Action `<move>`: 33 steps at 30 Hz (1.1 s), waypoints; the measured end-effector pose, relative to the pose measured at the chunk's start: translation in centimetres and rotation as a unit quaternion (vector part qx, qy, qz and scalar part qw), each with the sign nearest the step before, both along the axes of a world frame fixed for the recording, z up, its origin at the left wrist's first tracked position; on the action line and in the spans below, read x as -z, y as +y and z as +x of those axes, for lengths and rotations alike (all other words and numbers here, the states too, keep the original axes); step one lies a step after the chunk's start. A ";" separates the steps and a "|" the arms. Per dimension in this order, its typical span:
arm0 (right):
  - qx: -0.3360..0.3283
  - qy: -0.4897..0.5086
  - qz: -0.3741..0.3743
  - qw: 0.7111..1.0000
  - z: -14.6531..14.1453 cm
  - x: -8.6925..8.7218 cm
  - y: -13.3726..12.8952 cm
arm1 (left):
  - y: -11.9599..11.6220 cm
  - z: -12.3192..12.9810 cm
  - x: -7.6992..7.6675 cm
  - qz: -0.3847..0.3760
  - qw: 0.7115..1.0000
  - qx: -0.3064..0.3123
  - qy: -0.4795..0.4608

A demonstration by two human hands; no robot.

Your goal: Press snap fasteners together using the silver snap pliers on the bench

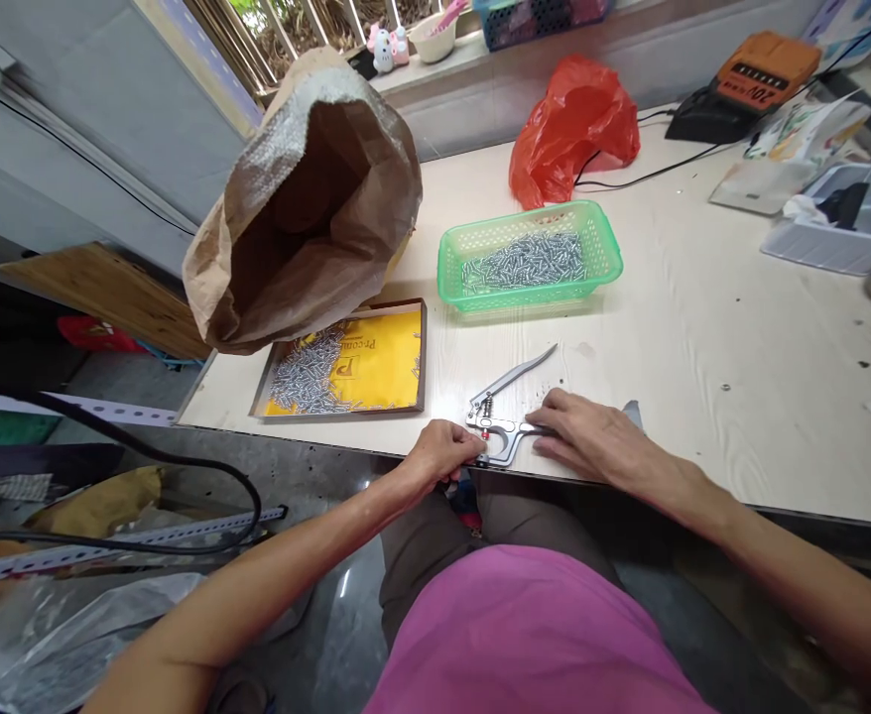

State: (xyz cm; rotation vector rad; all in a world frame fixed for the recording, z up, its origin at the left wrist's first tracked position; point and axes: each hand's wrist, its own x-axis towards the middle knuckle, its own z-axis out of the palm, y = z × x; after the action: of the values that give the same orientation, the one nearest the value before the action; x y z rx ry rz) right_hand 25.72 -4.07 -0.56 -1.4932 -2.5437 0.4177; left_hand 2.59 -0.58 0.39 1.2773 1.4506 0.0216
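Note:
Grey metal snap pliers [508, 441] lie at the table's front edge, their upper handle raised and apart from the lower one. My right hand [588, 431] is closed over the lower handle, fingers bent around it. At the jaw end, where a small red tip shows, my left hand [446, 448] is closed in a pinch; what its fingertips hold is hidden. Left of the pliers, a shallow box with a yellow bottom [387, 357] holds many small silvery metal pieces [309, 375]. Behind them stands a green plastic basket [450, 268] with more such pieces [529, 260].
An open brown paper sack [257, 248] leans over the box. Farther back are a red plastic bag [569, 129] and an orange 20V battery [767, 69] on a black charger with a cable. A white tray [814, 248] stands at the right.

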 end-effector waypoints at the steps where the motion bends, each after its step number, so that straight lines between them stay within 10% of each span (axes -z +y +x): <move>1: -0.006 0.008 0.014 1.000 0.6 0.0 0.6 | 0.0 0.0 0.1 0.002 1.000 0.000 -0.003; 11: -0.049 -0.101 -0.011 0.994 3.2 1.9 5.7 | -0.2 -0.4 0.8 0.007 1.000 0.005 0.009; 33: -0.024 -0.109 0.062 0.992 2.5 0.8 3.1 | -0.5 -0.2 0.9 0.025 1.000 -0.004 0.018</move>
State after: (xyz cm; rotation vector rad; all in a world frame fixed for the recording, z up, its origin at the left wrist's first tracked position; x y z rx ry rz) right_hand 28.20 -1.00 -1.41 -1.5107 -2.7169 0.1025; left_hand 2.41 -1.12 -0.53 1.3196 1.4930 0.0411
